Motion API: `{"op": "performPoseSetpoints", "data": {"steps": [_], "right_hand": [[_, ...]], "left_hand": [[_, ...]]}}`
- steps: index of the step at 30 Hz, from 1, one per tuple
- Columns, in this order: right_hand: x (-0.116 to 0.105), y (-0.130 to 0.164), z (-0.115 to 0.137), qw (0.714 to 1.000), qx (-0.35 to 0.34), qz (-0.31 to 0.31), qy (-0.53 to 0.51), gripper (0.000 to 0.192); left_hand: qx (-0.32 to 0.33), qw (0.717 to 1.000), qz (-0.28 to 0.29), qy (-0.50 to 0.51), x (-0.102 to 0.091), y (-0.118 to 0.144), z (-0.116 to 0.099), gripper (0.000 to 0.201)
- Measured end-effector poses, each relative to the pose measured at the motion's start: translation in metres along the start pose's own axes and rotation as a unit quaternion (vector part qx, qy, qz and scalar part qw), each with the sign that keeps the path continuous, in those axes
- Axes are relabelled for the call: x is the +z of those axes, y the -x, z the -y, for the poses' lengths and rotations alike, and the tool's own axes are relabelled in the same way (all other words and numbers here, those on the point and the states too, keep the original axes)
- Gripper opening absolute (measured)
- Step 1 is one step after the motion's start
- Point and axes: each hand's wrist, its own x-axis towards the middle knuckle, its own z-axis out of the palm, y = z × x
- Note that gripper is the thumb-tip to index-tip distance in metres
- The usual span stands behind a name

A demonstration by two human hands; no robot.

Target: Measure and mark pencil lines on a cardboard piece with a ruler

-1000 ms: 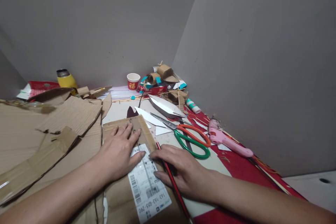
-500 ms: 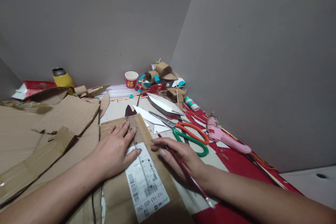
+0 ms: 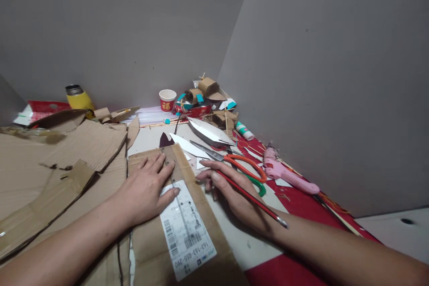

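My left hand [image 3: 147,190] lies flat, fingers spread, on a brown cardboard piece [image 3: 181,165] that bears a white shipping label [image 3: 187,230]. My right hand [image 3: 234,192] rests just right of that cardboard's edge and holds a red pencil [image 3: 254,199], whose metal end points back toward my right forearm. Orange-and-green scissors [image 3: 241,167] lie on the table just beyond my right hand.
Large torn cardboard sheets [image 3: 60,165] cover the left side. A pink glue gun [image 3: 288,176] lies on red paper at the right. Farther back stand a red paper cup [image 3: 167,100], a yellow flask [image 3: 77,97], small cardboard models [image 3: 208,94], white cut shapes [image 3: 208,132] and a glue stick [image 3: 244,132]. Grey walls close the corner.
My right hand lifted the red pencil off the cardboard's edge and turned it, so its end now points toward my forearm. My left hand stayed on the cardboard.
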Motion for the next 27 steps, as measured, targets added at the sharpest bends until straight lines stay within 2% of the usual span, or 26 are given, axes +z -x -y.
{"op": "performPoseSetpoints", "data": {"steps": [7, 16, 23, 27], "right_hand": [[0.0014, -0.0024, -0.0004, 1.000, 0.030, 0.005, -0.008, 0.035], [0.0002, -0.0030, -0.0043, 0.999, 0.031, 0.008, -0.009, 0.037], [0.0014, -0.0023, -0.0022, 0.998, 0.048, -0.012, -0.028, 0.034], [0.0005, -0.0033, -0.0024, 0.999, 0.043, -0.003, -0.030, 0.039]], "left_hand": [[-0.002, 1.000, 0.003, -0.001, 0.0003, 0.0015, -0.0011, 0.066], [0.004, 1.000, -0.019, 0.001, 0.0007, 0.0005, -0.0017, 0.067], [0.004, 1.000, -0.016, 0.003, 0.0000, 0.0005, -0.0017, 0.067], [0.004, 1.000, -0.019, 0.007, -0.0008, 0.0003, -0.0024, 0.066]]}}
